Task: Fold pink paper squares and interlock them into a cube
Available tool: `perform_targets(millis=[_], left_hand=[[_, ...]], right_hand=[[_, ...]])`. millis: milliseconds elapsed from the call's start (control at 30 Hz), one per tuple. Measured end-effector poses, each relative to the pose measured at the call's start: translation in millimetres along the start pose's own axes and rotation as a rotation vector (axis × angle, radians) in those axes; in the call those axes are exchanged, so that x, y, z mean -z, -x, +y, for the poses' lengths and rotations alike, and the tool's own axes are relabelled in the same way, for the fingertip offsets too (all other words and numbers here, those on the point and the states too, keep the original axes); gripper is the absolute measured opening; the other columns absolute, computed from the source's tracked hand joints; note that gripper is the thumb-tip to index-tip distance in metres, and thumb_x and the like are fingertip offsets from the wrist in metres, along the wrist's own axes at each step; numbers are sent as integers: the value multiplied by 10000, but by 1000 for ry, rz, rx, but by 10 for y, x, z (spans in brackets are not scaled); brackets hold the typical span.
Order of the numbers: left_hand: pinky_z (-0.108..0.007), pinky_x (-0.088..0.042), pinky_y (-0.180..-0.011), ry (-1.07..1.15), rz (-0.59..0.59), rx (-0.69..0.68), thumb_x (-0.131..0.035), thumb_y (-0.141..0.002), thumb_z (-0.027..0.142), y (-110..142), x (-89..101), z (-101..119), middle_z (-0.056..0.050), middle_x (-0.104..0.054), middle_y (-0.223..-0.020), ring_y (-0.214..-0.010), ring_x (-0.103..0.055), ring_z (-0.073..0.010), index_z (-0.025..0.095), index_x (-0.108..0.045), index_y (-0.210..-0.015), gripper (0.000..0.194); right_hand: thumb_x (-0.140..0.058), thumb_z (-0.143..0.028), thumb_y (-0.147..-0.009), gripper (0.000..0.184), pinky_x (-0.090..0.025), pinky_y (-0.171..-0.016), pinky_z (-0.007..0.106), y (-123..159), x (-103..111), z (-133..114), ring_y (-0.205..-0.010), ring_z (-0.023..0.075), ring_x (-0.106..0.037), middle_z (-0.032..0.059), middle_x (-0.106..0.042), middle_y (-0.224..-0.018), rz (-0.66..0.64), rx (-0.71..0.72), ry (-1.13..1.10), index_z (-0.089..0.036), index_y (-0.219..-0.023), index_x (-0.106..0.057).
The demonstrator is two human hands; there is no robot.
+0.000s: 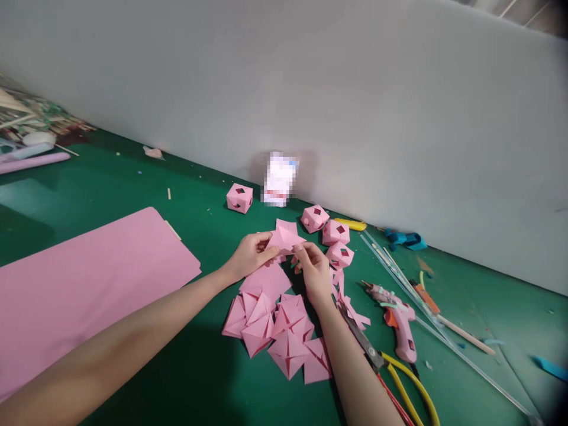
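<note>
Between my two hands is a folded piece of pink paper (285, 236), its flaps raised to points. My left hand (252, 253) pinches its left side with thumb and fingers. At its right corner, the fingertips of my right hand (314, 265) are closed on the paper. Just below lie a flat pink sheet (268, 280) and a pile of folded pink squares (288, 331). Several finished pink paper boxes with diamond-shaped holes stand close by: one box (239, 198) at the left, others (336, 232) right of my hands.
Scissors (373, 352) with yellow handles lie beside my right forearm, near pink paper scraps (350, 307). Farther right are a pink glue gun (397, 316) and clear glue sticks (432, 319). Large pink sheets (89, 296) cover the left. A blurred bright panel (279, 180) leans on the wall.
</note>
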State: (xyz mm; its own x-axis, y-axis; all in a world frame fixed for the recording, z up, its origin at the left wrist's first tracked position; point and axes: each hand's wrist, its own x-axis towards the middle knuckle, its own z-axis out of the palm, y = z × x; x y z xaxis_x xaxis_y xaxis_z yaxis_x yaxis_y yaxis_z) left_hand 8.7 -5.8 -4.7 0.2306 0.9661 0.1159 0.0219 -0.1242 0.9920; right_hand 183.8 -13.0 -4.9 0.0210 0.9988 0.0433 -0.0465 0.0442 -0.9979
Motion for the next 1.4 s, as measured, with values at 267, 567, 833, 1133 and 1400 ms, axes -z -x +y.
perform_targets(millis=[267, 567, 833, 1133, 1400], left_hand=[[-252, -497, -606, -119, -56, -9, -631, -845, 358, 14, -1, 6, -61, -706, -806, -669, -638, -162, 117, -694, -959, 274], [-241, -462, -608, -245, -27, -12, -660, -808, 379, 7, 9, 55, -62, -718, -784, -711, -625, -177, 111, -713, -824, 274], [-220, -419, -565, -204, -48, 5, -659, -776, 322, 12, 2, 66, -24, -663, -705, -633, -564, -139, 109, -704, -800, 219], [-226, -443, -568, -195, -30, 35, -649, -810, 338, 15, 11, 81, -40, -699, -684, -611, -606, -148, 116, -706, -807, 229], [-229, -414, -571, -240, -50, -3, -610, -800, 299, 9, 6, 93, -30, -658, -695, -637, -572, -142, 122, -656, -727, 196]], right_hand=[[-684, -486, -802, 315, -379, -452, 216, 7, 0, 3, -475, 93, -465, -38, -559, -587, -28, 22, 16, -203, -720, -574], [-702, -430, -767, 259, -394, -443, 214, 32, -49, -10, -579, 128, -532, -7, -583, -663, -52, 56, 166, -197, -724, -597], [-681, -435, -780, 253, -399, -388, 215, 7, -13, 47, -498, 112, -494, -25, -568, -638, 68, 37, 154, -188, -806, -632], [-634, -432, -836, 234, -422, -447, 211, -38, 17, 48, -513, 96, -532, -24, -612, -712, 143, 12, -94, -205, -870, -590], [-676, -435, -836, 284, -395, -533, 233, 16, -4, 15, -604, 125, -520, -9, -586, -661, -139, 72, 143, -189, -702, -628]])
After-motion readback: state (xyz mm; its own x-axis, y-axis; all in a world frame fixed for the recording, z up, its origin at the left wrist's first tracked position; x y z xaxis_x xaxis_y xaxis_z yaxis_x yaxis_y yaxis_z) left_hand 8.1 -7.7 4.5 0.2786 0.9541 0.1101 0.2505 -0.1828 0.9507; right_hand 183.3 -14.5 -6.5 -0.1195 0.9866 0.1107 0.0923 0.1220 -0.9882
